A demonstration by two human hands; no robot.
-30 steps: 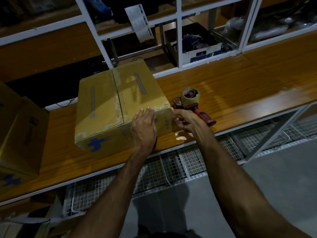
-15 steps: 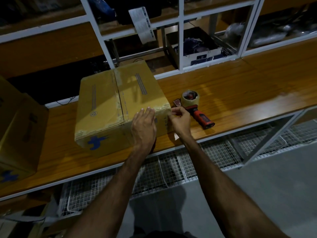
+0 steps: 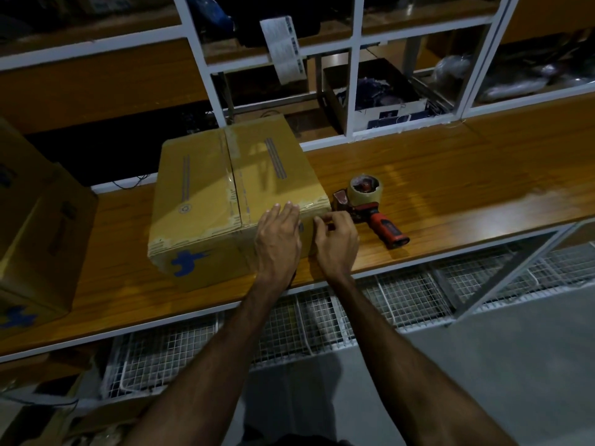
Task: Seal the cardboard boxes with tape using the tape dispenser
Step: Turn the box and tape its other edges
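Two cardboard boxes show on the wooden bench (image 3: 450,175): one cardboard box (image 3: 231,201) in the middle, its top seam already covered with clear tape, and a second cardboard box (image 3: 38,239) at the left edge, partly cut off by the frame. One tape dispenser (image 3: 370,207) with a red handle lies on the bench just beside the middle box's right side, touched by neither hand.

The left hand (image 3: 278,239) lies flat with straight fingers pressed on the near right edge of the middle box. The right hand (image 3: 336,239) has its fingers curled at the box's near right corner; thumb and forefinger seem to pinch there, but whether they hold tape I cannot tell.

Each box bears a blue logo on its near face; no writing is legible. A white printed label strip (image 3: 283,46) hangs from the shelving (image 3: 352,91) behind, unreadable.
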